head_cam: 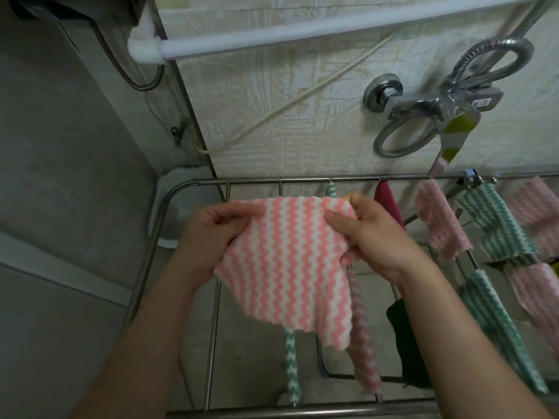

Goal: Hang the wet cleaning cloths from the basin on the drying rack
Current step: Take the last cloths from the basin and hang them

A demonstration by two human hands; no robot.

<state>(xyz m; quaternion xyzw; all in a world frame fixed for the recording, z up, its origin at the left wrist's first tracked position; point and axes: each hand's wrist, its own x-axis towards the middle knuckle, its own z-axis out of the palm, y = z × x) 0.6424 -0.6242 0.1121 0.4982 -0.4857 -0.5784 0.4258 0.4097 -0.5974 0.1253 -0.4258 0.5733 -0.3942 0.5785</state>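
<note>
- Embossed cream wall tile behind; chrome faucet (pixel 423 107) with coiled metal hose, white rail above.
- Steel-tube drying rack (pixel 211 297) below, bars thin and round.
- Left hand (pixel 208 234) and right hand (pixel 378 234) pinch the top corners of a fluffy pink-white zigzag cloth (pixel 281 267), spread flat between them above the rack.
- Hung cloths (pixel 496 228), pink and green, on bars to the right.

Far wall (pixel 242 86): cream embossed tiles. White pipe (pixel 302 28) runs across its top. Chrome tap (pixel 423 108) at far right, coiled metal hose (pixel 496 54) looped over it. Pale cord (pixel 305 93) slants across. Left wall (pixel 60 176) plain grey. Floor (pixel 254 358) grey tile. Light dim, even.
</note>
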